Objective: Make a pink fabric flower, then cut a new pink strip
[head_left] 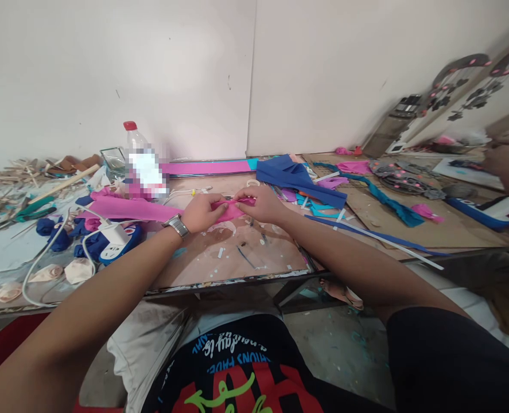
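The long pink foam strip lies across the middle of the worktop, running from the left part toward the centre, where both hands meet on its right end. The left hand, with a metal wristwatch on its wrist, has its fingers curled and pinching the strip; the right hand pinches the same end from the other side, fingers pressed together on the foam. Behind the strip, toward the back edge, stands a clear plastic bottle with a red cap. A folded blue foam sheet lies right of the hands, and a white power strip sits near the left front edge.
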Demonstrator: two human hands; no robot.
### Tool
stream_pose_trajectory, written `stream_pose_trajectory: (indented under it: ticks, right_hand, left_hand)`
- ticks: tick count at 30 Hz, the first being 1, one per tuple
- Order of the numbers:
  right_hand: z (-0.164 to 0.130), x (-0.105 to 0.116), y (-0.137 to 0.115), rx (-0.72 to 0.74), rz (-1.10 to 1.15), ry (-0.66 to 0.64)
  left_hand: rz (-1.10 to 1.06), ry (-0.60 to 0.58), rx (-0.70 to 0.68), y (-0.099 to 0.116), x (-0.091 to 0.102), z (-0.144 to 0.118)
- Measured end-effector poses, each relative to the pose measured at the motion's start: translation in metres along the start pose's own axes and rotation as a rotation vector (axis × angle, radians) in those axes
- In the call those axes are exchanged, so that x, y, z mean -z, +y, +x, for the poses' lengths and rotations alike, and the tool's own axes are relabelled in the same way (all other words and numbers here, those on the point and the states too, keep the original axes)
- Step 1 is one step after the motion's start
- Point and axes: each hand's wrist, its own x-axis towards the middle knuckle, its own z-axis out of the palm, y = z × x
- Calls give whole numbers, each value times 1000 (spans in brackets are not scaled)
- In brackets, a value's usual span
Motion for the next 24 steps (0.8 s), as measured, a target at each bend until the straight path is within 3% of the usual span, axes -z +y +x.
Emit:
stream_pose_trajectory:
  ticks: [8, 15, 20, 24]
  right_hand:
    - [0, 1, -3, -33, 23, -6]
    - [0, 0, -3, -79, 110, -14]
    - [3, 2, 2, -280, 325, 66]
    - [5, -3, 4, -547, 611, -19]
  left_hand:
    - [90, -38, -11, 2, -1, 0]
    - [-41, 9, -44, 1, -1, 0]
    - [-58, 119, -27, 2, 2, 0]
    - [-62, 209, -43, 1, 2, -1]
